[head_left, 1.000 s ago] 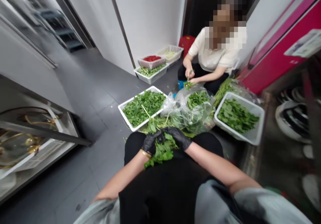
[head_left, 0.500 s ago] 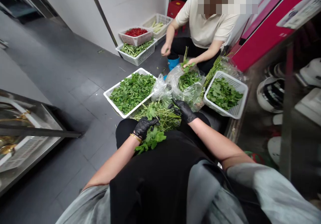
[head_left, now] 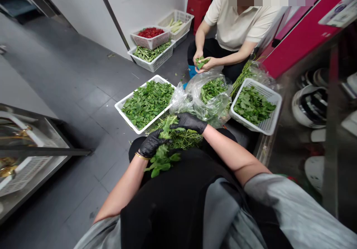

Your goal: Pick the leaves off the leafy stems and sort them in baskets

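Both my hands wear black gloves. My left hand is closed on a bunch of green leaves resting on my lap. My right hand is closed on a leafy stem that runs across to the left hand. Below them on the floor lies a heap of stripped stems. A white basket of picked leaves stands just ahead to the left. A clear plastic bag of greens sits ahead.
A person in a cream shirt squats opposite, both hands on a sprig. A second white basket of leaves stands at the right. Baskets of red chillies and green vegetables line the wall. A metal shelf is at left.
My right hand has drawn back from the bag with a leafy stem and met my left hand. The person opposite brought both hands together on a sprig.
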The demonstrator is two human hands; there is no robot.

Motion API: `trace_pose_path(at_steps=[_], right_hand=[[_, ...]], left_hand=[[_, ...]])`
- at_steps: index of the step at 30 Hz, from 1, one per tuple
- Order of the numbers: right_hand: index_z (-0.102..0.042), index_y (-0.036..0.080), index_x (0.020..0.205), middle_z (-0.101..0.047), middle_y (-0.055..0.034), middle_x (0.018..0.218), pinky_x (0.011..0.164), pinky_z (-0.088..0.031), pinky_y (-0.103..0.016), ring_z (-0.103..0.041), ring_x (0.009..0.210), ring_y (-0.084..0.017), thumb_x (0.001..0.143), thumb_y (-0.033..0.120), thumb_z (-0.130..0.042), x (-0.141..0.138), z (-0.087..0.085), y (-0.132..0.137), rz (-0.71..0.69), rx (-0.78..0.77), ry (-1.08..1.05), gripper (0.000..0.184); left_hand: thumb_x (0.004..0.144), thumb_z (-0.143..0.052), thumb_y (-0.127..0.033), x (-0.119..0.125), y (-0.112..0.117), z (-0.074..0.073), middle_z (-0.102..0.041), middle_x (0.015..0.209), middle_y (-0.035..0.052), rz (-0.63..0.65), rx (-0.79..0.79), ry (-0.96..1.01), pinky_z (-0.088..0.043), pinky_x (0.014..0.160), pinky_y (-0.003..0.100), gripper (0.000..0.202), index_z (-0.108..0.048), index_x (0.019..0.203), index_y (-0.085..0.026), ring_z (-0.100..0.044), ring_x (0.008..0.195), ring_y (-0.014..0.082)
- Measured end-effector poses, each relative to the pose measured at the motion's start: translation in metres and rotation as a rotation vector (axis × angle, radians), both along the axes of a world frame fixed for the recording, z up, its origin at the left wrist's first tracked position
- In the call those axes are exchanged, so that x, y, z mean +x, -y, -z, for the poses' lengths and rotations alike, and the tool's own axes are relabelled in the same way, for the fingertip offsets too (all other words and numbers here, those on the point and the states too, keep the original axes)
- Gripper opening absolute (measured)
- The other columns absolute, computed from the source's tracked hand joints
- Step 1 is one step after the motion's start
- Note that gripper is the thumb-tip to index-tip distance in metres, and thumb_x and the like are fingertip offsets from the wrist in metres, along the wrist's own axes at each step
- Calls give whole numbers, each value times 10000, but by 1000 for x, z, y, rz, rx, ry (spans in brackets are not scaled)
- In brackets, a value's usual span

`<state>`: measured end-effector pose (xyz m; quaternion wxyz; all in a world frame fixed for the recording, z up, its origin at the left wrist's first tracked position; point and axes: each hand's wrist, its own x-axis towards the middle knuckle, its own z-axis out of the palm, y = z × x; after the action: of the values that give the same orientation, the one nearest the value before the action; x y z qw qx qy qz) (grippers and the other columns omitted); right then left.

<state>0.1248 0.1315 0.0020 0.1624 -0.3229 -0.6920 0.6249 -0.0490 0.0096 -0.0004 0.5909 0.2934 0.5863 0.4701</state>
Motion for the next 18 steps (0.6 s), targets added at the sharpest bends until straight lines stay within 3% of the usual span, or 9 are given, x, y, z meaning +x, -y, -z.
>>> trace_pose_path(at_steps=[3, 6, 9, 11, 14, 16, 18], right_hand=[[-729, 154, 751, -709, -28, 735, 672, -521, -293, -645, 726, -179, 613, 424, -879, 13, 1, -8, -8, -127, -94, 338], [-694, 149, 756, -712, -46, 792, 516, -440, -234, -595, 641, -129, 671, 415, -830, 24, 6, -21, 259, -260, -249, 311], [-648, 175, 813, -706, -20, 762, 398, -262, -191, -432, 483, -56, 740, 455, -768, 34, 8, -34, 540, -324, -344, 313], [-645, 187, 842, -716, -20, 753, 398, -269, -194, -435, 468, -61, 754, 470, -771, 33, 5, -33, 575, -292, -315, 321], [-710, 204, 997, -763, -51, 947, 594, -474, -232, -652, 717, -146, 793, 435, -770, 14, -3, -12, 364, -19, -202, 314], [-737, 227, 1083, -763, -40, 1051, 785, -507, -261, -686, 908, -187, 793, 353, -770, -8, -4, 1, 144, 163, -140, 319], [-767, 214, 1014, -765, -26, 976, 830, -487, -271, -672, 899, -189, 760, 284, -776, -30, -1, 3, 18, 220, -91, 264]], left_hand=[[430, -947, -285, -13, 4, -5, -732, 703, 16, 54, -45, 21, -499, 583, 285, 463, -725, 824, -187, -591, 549, 155], [489, -938, -385, -21, 4, -9, -721, 666, 5, 89, -130, -60, -382, 458, 233, 568, -732, 973, -169, -471, 446, 95], [507, -929, -459, -25, 2, -10, -721, 669, 9, -10, -134, -98, -394, 467, 236, 691, -716, 1085, -147, -496, 456, 105], [476, -940, -454, -23, -1, -8, -732, 696, 16, -114, -105, -104, -436, 502, 250, 760, -700, 1125, -142, -559, 503, 131], [435, -950, -411, -14, -7, -1, -736, 707, 14, -197, -79, -111, -443, 503, 258, 747, -692, 1086, -151, -575, 526, 142], [425, -953, -367, -6, -10, 5, -739, 726, 25, -192, -34, -129, -461, 532, 272, 643, -698, 977, -158, -587, 564, 151], [424, -952, -336, 0, -11, 13, -737, 743, 35, -201, 30, -130, -496, 600, 296, 565, -694, 897, -167, -613, 628, 171]])
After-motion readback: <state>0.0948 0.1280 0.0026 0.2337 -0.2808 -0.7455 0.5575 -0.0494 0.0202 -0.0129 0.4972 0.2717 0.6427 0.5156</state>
